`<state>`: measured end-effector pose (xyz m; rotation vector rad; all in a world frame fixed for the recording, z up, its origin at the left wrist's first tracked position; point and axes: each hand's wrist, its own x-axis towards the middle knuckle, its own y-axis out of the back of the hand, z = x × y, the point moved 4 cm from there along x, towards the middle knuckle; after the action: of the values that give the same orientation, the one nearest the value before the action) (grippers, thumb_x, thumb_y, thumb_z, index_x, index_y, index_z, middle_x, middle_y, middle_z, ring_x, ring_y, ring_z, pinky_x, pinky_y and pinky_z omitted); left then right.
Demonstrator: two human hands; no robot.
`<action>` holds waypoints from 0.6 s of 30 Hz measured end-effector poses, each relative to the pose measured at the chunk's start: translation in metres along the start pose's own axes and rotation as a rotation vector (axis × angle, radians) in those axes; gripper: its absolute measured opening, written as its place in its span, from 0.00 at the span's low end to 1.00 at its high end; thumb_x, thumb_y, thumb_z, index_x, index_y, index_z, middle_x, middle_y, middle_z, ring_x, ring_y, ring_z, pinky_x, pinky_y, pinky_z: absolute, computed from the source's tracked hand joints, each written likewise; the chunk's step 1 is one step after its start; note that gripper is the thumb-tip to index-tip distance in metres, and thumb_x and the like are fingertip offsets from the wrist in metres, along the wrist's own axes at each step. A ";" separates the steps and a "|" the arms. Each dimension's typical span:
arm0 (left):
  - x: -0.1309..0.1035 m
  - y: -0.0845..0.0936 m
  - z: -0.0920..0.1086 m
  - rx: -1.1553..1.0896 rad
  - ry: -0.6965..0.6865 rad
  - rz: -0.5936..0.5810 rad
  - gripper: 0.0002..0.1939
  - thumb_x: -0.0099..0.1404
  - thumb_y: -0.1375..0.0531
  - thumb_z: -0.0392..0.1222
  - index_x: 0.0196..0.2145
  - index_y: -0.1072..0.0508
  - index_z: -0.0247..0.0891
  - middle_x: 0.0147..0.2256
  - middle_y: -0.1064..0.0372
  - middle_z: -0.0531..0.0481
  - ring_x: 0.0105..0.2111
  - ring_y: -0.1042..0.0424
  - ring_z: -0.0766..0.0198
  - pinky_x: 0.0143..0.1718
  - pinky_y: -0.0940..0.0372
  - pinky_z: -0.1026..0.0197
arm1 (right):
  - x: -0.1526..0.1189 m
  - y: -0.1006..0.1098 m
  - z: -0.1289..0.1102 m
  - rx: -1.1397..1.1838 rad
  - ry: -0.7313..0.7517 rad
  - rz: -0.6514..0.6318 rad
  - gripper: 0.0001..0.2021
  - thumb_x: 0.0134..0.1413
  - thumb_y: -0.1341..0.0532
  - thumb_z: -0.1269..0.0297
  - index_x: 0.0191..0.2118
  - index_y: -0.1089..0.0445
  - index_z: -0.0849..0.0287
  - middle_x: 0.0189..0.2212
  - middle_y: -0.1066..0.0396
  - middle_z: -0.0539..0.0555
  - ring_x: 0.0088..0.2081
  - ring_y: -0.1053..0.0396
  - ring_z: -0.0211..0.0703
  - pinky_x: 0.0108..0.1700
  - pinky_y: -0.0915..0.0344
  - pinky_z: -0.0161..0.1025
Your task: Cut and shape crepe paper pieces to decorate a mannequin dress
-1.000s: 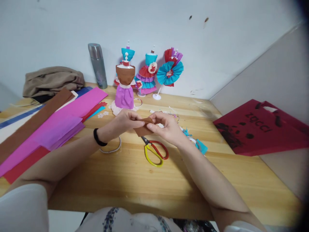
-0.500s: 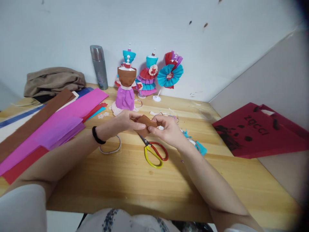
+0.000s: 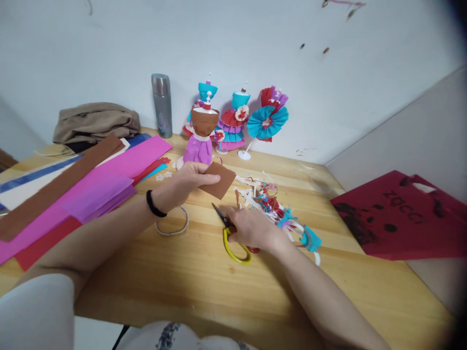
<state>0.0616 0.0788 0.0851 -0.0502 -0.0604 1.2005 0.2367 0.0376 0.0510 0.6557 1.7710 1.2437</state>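
Observation:
A small brown square of paper (image 3: 223, 182) is pinched between the thumb and fingers of my left hand (image 3: 189, 181), held above the table. My right hand (image 3: 251, 226) is down on the scissors (image 3: 237, 253), its thumb and fingers closed around them near the pivot. The blades point away to the upper left, and one handle is yellow; the red one lies mostly under my hand. Behind the paper stands a small dress form (image 3: 204, 129) with a brown top and a purple skirt. A pale elastic loop (image 3: 172, 233) lies below my left wrist.
Paper scraps (image 3: 272, 201) are heaped to the right of my hands. Coloured paper sheets (image 3: 73, 194) cover the left side. Dressed forms (image 3: 233, 119), a flask (image 3: 162, 109) and brown cloth (image 3: 97, 121) line the back; a red bag (image 3: 397, 218) is at the right.
My right hand has let go of the brown paper and moved down onto the scissors. My left hand keeps the paper, which now shows flat. The view has shifted slightly.

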 end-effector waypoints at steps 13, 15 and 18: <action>0.000 0.007 0.011 -0.104 0.066 -0.047 0.15 0.52 0.30 0.44 0.33 0.20 0.29 0.32 0.23 0.44 0.30 0.26 0.63 0.31 0.35 0.63 | -0.002 0.032 0.037 1.018 0.231 0.198 0.23 0.48 0.30 0.52 0.47 0.34 0.56 0.29 0.33 0.49 0.27 0.36 0.39 0.27 0.39 0.37; -0.001 0.008 0.013 -0.120 0.071 -0.054 0.14 0.51 0.30 0.43 0.33 0.20 0.29 0.31 0.22 0.44 0.30 0.26 0.62 0.32 0.35 0.63 | -0.008 0.041 0.044 1.131 0.268 0.264 0.31 0.44 0.29 0.43 0.50 0.35 0.54 0.32 0.33 0.50 0.29 0.34 0.40 0.30 0.36 0.38; -0.001 0.010 0.016 -0.104 0.082 -0.028 0.14 0.51 0.30 0.43 0.33 0.20 0.29 0.31 0.22 0.43 0.30 0.25 0.61 0.33 0.34 0.62 | -0.017 0.048 0.049 1.067 0.328 0.382 0.38 0.40 0.35 0.29 0.51 0.34 0.51 0.40 0.31 0.56 0.38 0.30 0.48 0.39 0.30 0.44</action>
<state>0.0505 0.0817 0.1002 -0.1889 -0.0513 1.1656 0.2852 0.0658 0.0945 1.4961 2.6558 0.5397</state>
